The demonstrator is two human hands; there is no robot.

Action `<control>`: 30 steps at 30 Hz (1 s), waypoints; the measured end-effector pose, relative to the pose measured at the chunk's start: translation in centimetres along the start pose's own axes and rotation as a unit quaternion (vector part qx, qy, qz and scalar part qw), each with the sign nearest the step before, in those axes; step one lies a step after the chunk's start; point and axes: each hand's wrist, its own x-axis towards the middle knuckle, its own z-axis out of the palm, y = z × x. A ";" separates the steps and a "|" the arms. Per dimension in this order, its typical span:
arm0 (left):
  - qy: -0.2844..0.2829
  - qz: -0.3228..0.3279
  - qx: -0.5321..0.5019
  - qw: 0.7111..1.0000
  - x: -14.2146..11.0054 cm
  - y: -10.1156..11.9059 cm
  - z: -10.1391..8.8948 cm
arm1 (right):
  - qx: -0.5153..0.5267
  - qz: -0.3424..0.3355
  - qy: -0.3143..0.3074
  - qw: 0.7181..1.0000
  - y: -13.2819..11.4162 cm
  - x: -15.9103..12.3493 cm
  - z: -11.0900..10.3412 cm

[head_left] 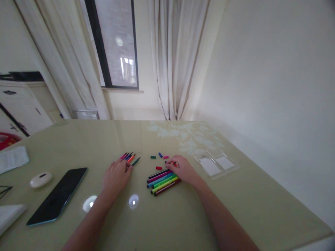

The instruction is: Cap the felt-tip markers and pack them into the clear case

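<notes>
My left hand (115, 175) lies on the green table (167, 216), fingers curled over the near ends of a few uncapped markers (129, 157) fanned out beyond it. My right hand (181, 168) rests to the right with fingertips pinched at a small reddish piece, perhaps a cap; I cannot make it out clearly. Just left of that hand lies a row of several capped markers (163, 181) in pink, blue, green, yellow and dark red. Loose caps (158, 168) in red, green, blue and pink are scattered between the two groups.
A clear plastic marker package (216, 163) lies right of my right hand. On the left sit a black tablet (58, 196), a white oval device (41, 179) and folded paper (12, 158). Curtains, a window and a white cabinet stand beyond the table's far edge.
</notes>
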 end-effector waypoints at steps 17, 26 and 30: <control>0.045 -0.019 -0.256 0.965 0.4 2.1 -0.4 | -0.245 -0.027 -0.078 0.966 -3.1 4.6 4.5; 0.052 -0.006 -0.420 0.906 0.8 2.7 0.2 | -0.177 0.014 -0.033 0.983 -1.1 3.0 2.9; 0.050 -0.009 -0.449 0.892 0.5 3.2 -0.2 | 0.018 -0.012 0.053 0.998 -1.3 1.9 2.8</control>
